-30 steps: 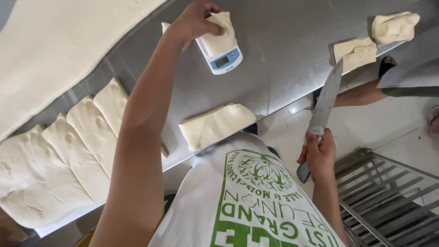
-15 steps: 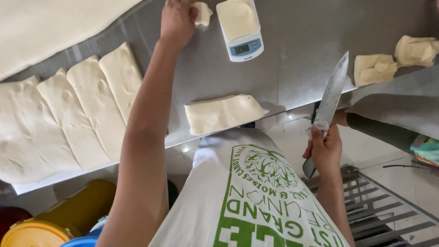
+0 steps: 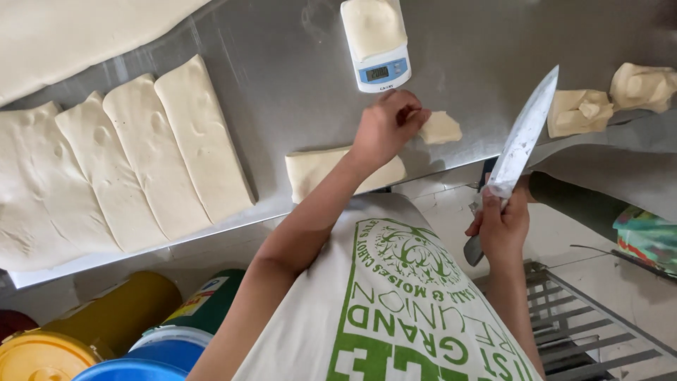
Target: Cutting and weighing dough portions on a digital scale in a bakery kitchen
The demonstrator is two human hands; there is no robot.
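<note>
I'm reaching my left hand out over the steel tabletop, fingers curled in narrow, hovering over or touching the near dough strip and just beside a small dough offcut; can't tell if anything is pinched under the fingers. My right hand is gripping a big kitchen knife by the handle, closed tight around it, blade tilting up and away, held off the tabletop's near edge so the edge isn't dragging on dough.

The dough strip is lying crosswise close to the near edge of the tabletop, within easy reach. A white digital scale is sitting just beyond my left hand with a dough portion resting on its platform, so weighing is staying right next to the cutting spot. To the left, four cut slabs are lying side by side, touching, running toward the near edge; a larger dough sheet is filling the far left corner. Two folded dough lumps are sitting well apart at the right, beside a grey sleeve of another person.

Open steel is between slabs and scale. Below the edge, coloured buckets are crowding the floor.
</note>
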